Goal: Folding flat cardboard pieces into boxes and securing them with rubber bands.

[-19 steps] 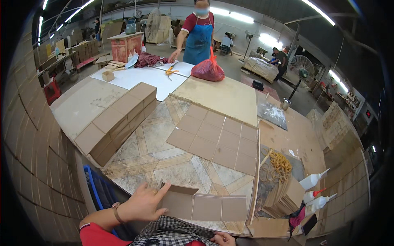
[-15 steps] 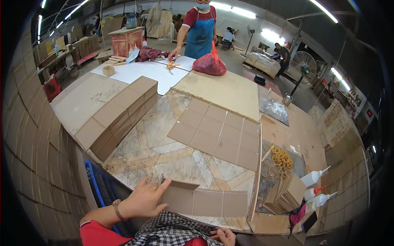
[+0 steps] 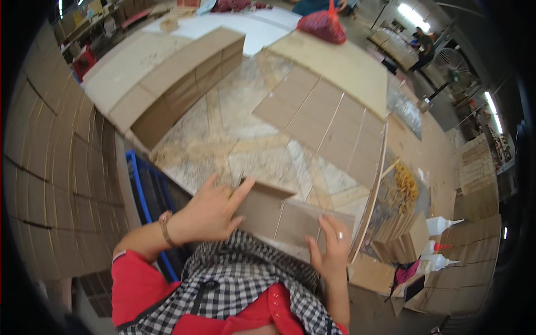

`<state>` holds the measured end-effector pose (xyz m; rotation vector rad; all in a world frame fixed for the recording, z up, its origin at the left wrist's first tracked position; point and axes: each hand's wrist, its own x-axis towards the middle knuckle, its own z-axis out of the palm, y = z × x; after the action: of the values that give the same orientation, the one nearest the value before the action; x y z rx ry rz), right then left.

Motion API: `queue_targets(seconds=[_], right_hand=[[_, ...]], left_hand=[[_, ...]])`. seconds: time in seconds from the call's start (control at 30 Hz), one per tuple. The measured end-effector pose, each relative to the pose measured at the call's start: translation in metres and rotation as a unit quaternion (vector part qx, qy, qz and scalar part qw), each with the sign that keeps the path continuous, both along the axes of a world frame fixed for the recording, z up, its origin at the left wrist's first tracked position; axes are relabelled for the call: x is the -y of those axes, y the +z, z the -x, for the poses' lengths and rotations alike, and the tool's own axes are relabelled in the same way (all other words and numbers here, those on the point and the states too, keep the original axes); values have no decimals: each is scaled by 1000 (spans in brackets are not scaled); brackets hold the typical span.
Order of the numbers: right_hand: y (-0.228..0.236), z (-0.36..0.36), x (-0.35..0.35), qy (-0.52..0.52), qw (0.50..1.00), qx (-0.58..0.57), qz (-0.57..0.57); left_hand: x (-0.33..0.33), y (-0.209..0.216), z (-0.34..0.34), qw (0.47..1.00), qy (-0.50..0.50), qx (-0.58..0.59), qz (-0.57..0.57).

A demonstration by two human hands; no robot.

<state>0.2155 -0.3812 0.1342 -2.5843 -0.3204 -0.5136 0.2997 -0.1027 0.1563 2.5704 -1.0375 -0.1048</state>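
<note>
A strip of brown cardboard panels (image 3: 263,211) lies across the near edge of the worktable, with light seams between the panels. A narrow brown piece (image 3: 272,187) stands up along the far side of its left panel. At the strip's left end is my left hand (image 3: 206,211), thumb and index finger spread, the index fingertip against the end of the upright piece. My right hand (image 3: 331,245) rests over the right panel with thumb and fingers apart. The panel is partly hidden beneath it.
Beyond lies a larger sheet of joined brown panels (image 3: 329,128); a long brown block of stacked pieces (image 3: 184,84) stands at left. To the right are yellow rubber bands (image 3: 406,187), stacked brown boards (image 3: 399,237) and white squeeze bottles (image 3: 441,224). A blue crate (image 3: 137,190) sits lower left.
My right hand has come up from my apron onto the strip's right panel. My left hand stays at the left end. The view has tipped downward, leaving the co-worker mostly out of the picture.
</note>
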Motion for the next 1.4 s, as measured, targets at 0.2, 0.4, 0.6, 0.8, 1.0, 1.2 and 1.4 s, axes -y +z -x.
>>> queue_targets(seconds=[0.2, 0.4, 0.6, 0.8, 1.0, 1.2, 1.4], right_hand=[[0, -87, -57, 127, 990, 47, 42], [-13, -98, -69, 92, 996, 3, 1], [-9, -93, -59, 98, 994, -31, 42], [27, -108, -43, 183, 968, -151, 82], [118, -297, 23, -14, 966, -228, -124], [148, -339, 21, -79, 932, -279, -216], [91, -234, 50, 13, 931, -242, -274]], left_hand=[[3, -2, 1, 999, -1, 41, 27], [-1, -5, 2, 999, 0, 30, 11], [10, 9, -7, 998, -32, 28, -55], [8, 10, -7, 998, -25, 44, -40], [13, 13, -5, 997, -18, 43, -63], [12, 15, -5, 996, -7, 19, -81], [17, 12, -8, 993, 1, -8, -116]])
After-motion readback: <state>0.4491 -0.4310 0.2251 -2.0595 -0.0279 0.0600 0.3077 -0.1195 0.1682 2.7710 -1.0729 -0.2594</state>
